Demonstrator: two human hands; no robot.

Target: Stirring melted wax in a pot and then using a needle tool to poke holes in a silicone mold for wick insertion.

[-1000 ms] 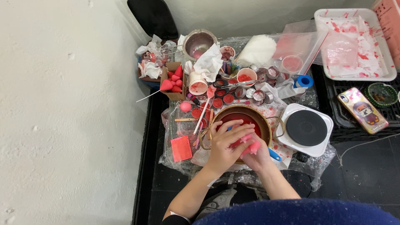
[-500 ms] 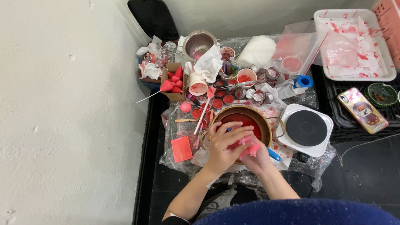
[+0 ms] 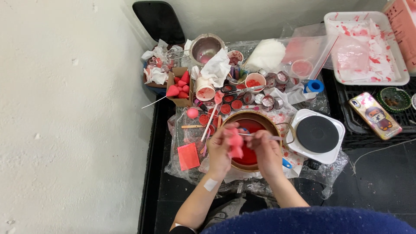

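Note:
My left hand (image 3: 219,149) grips a soft pink lump (image 3: 236,145) over a round metal pan of red liquid (image 3: 250,127). A plaster is stuck on that wrist. My right hand (image 3: 268,151) holds a thin metal tool (image 3: 256,135) whose tip points left at the lump. Both hands hover over the near half of the pan.
A white hot plate with a black top (image 3: 317,134) stands right of the pan. Small tins of red wax (image 3: 236,104), cups, a metal bowl (image 3: 207,47) and a box of red shapes (image 3: 180,86) crowd behind. A pink square (image 3: 188,156) lies left; a phone (image 3: 375,115) and white tray (image 3: 368,47) right.
Both hands have shifted slightly up over the pan. The pink lump has turned in my left hand and the metal tool is now laid against it.

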